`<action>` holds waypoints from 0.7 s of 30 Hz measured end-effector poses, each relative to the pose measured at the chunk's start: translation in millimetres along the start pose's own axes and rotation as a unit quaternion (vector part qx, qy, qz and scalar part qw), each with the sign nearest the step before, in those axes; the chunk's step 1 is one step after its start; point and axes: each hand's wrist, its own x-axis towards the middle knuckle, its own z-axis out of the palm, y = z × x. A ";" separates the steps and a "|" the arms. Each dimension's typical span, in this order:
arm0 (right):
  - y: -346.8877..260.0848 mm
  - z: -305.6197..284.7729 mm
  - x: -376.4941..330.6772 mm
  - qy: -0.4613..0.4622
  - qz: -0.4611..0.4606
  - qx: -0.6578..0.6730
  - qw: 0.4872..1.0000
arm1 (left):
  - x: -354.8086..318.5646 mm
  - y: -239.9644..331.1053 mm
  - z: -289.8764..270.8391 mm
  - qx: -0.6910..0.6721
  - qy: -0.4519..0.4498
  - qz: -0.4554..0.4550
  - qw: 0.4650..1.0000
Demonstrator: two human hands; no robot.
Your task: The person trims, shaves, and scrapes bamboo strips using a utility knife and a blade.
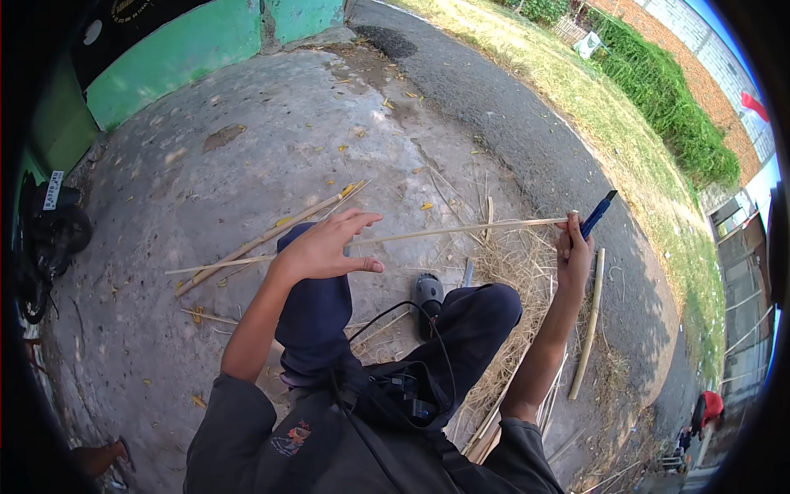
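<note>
A thin pale bamboo strip [461, 230] is held level above the knees, running from the left hand [325, 247] across to the right hand [573, 251]. It is judged light, springy along its length and liable to splinter at cut edges; a hold near each end, as seen, is judged best, since the middle would flex.

The right hand is clenched around the strip's end together with a blue-handled knife [597, 215], whose blade tip points up and away. The left hand is spread, fingers released; the strip passes behind it, and whether it is touched by the palm cannot be told.

Below the strip, dark trousers [317, 317] cover both legs. Just under the strip's middle, a grey tool [428, 295] with a black cord lies on the ground between the knees. Beneath and right of the strip, a heap of dry fibrous shavings [514, 267] is spread, with a thicker rounded bamboo stick [589, 325] beside it. Left of the strip, longer split canes [259, 241] lie on rough cracked concrete [247, 165]. Beyond the strip, an asphalt road [527, 123] and a dry grass verge are seen.
</note>
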 end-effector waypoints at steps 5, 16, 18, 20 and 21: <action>13.9 -16.2 15.1 0.013 0.022 0.028 0.999 | -26.3 -5.0 -0.1 -0.069 0.000 -0.044 0.997; 44.2 23.9 18.4 0.071 -0.027 -0.229 0.971 | 14.3 -26.0 62.0 -0.400 -0.033 -0.137 0.905; 52.8 45.3 6.6 -0.011 -0.004 -0.207 0.978 | 33.3 -23.4 80.5 -0.459 -0.068 -0.135 0.876; 66.0 68.1 1.1 -0.117 0.002 -0.203 0.972 | 52.4 -23.3 93.6 -0.469 -0.093 -0.127 0.869; 81.3 72.3 0.3 -0.156 -0.011 -0.172 0.972 | 65.2 -21.5 98.6 -0.483 -0.104 -0.117 0.861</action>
